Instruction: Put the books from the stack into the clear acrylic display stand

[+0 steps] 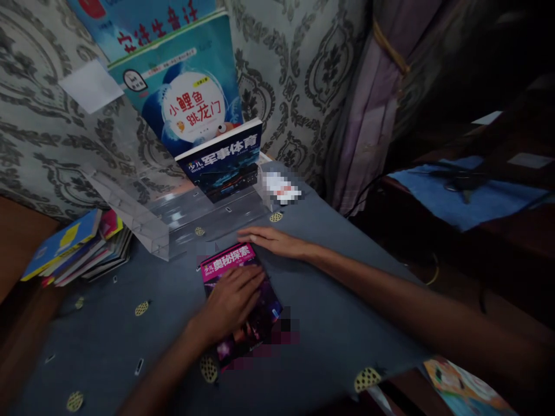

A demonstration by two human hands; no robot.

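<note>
A dark book with a pink title band (225, 263) lies flat on the blue-grey tablecloth (325, 300). My left hand (232, 300) rests palm down on its cover, fingers spread and flat. My right hand (273, 240) lies flat on the cloth just beyond the book's far right corner, fingers stretched out toward the left. Behind them stands a clear acrylic display rack (173, 214) holding a dark blue book (223, 159) in front, a teal picture book (191, 98) behind it and a blue book (143, 23) at the top.
A stack of colourful thin books (78, 248) lies at the table's left. A small white box (280, 188) sits right of the rack. A curtain (373, 104) hangs at the right, beside a dark side table with a blue cloth (468, 196). Patterned wallpaper is behind.
</note>
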